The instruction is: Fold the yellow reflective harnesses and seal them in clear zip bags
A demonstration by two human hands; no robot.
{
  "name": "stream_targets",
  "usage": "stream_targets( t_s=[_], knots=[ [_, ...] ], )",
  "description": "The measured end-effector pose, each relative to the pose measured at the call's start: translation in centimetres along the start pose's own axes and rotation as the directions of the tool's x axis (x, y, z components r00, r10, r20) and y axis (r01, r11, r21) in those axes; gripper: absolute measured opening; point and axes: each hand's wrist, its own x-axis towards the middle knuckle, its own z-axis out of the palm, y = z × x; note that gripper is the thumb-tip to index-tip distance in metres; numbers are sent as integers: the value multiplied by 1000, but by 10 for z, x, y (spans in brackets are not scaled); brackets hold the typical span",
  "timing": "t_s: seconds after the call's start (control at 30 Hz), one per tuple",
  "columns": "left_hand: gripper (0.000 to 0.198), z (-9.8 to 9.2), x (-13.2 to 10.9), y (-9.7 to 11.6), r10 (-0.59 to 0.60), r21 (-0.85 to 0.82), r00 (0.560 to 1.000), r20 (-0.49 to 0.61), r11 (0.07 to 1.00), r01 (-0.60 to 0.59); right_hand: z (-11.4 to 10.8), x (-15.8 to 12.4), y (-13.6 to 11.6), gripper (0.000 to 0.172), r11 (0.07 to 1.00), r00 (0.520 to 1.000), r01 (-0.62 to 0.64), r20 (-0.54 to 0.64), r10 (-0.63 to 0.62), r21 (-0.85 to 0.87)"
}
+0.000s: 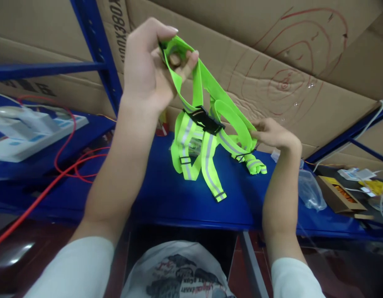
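Note:
A neon-green reflective strap harness (210, 136) with grey stripes and a black buckle (205, 120) hangs above a blue shelf (179, 198). My left hand (148, 66) is raised high, its fingers pinched round the top loop of the harness. My right hand (272, 134) is lower and to the right, closed on another green strap of the same harness. The lower strap ends dangle down onto the shelf surface.
Brown cardboard boxes (272, 62) fill the back. A blue rack post (98, 49) stands at left. Red cables (67, 165) and white boxes (27, 132) lie at left. Clear plastic bags (309, 190) and a small open carton (340, 194) sit at right. A printed white bag (179, 273) is below.

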Motion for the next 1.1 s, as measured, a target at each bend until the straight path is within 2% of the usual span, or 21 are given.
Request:
stream_targets(
  t_s=[0.07,0.13,0.23,0.33,0.4,0.47,0.57,0.63,0.7,0.8,0.9,1.03,1.1],
  knots=[
    [20,-4,4,-4,40,48,999,17,998,-41,-12,-5,-2,31,998,997,-66,25,66,3],
    [22,-7,6,-8,75,62,996,52,995,-78,-21,-8,-5,36,995,994,-95,-51,93,-38],
    [20,-8,6,-13,91,39,988,125,995,-97,-25,-6,-5,37,993,977,-30,-213,5,-112],
    [20,-6,3,-13,86,72,985,146,993,-98,-17,0,-5,38,984,942,58,-318,-109,-166],
    [16,-5,1,-12,86,118,985,147,988,-104,-9,3,-8,27,971,921,70,-360,-150,-227],
    [13,-5,1,-11,82,147,984,160,983,-106,-1,4,-15,13,952,924,57,-345,-164,-301],
    [19,-9,6,-11,85,165,980,182,980,-116,9,5,-30,19,940,974,68,-183,-135,-333],
    [26,-14,11,-14,111,177,971,211,973,-150,18,5,-38,30,962,996,85,20,-83,-259],
    [33,-18,17,-18,163,189,950,268,958,-217,31,6,-45,37,987,968,73,250,-34,-145],
    [36,-18,19,-25,222,156,919,327,946,-284,53,8,-50,46,999,871,41,490,-27,-17],
    [24,-11,15,-29,256,62,920,298,956,-286,70,10,-55,50,999,816,34,578,-17,-19],
    [27,-2,10,-31,313,84,920,234,937,-340,71,9,-57,43,990,825,19,562,65,-143],
    [33,-5,13,-31,333,127,922,199,924,-361,64,9,-55,39,989,808,10,583,80,-149]
  ],
)
